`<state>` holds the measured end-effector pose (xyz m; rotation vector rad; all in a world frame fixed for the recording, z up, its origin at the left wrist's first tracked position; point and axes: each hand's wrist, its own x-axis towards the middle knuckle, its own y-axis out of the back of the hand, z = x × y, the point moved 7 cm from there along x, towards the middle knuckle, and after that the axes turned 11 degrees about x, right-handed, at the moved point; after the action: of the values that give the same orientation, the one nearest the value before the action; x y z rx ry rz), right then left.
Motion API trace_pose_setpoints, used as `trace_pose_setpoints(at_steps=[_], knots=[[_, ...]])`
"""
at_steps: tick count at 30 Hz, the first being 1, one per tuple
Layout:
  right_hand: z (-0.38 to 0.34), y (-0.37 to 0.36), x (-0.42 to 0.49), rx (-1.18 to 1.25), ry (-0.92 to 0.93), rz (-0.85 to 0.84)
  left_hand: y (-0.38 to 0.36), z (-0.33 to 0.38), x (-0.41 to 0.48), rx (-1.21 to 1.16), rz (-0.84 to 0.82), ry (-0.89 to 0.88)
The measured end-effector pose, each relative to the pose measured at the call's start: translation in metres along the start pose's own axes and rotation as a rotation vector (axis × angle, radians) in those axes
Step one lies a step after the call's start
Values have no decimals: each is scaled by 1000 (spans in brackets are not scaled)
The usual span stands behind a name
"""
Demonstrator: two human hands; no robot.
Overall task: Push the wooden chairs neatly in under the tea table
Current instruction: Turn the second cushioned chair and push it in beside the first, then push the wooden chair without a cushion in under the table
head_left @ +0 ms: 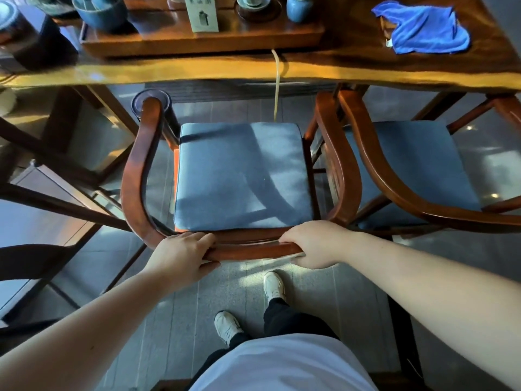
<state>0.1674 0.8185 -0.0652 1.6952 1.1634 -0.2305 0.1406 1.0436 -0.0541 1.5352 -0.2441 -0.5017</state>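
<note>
A wooden chair (135, 176) with a curved back rail and a blue seat cushion (242, 176) stands in front of me, facing the tea table (180, 71). Its armrest tips reach just under the table's front edge. My left hand (183, 256) grips the back rail left of centre. My right hand (313, 244) grips the same rail right of centre. A second wooden chair (375, 170) of the same kind stands close on the right, its rail almost touching the first chair's.
On the table lie a wooden tea tray (197, 43) with cups and a card, a blue cloth (423, 29) and dark pots at the left. A pale hose (277, 86) hangs off the table edge. Dark chair frames (42, 193) stand left. My feet are behind the chair.
</note>
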Motion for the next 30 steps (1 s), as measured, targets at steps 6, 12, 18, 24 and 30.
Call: trace_pose_setpoints(at_steps=[6,12,18,24,30], knots=[[-37,16,14,-108,207,48,13,-2,-25,65,-12,110],[-112,46,52,-241,475,121,41,-37,-62,152,-4,361],[-190,59,86,-365,654,141,76,-73,-116,228,2,607],[-270,50,119,-418,798,123,81,-111,-201,207,-4,858],[-348,34,157,-490,857,93,79,-161,-277,186,0,1014]])
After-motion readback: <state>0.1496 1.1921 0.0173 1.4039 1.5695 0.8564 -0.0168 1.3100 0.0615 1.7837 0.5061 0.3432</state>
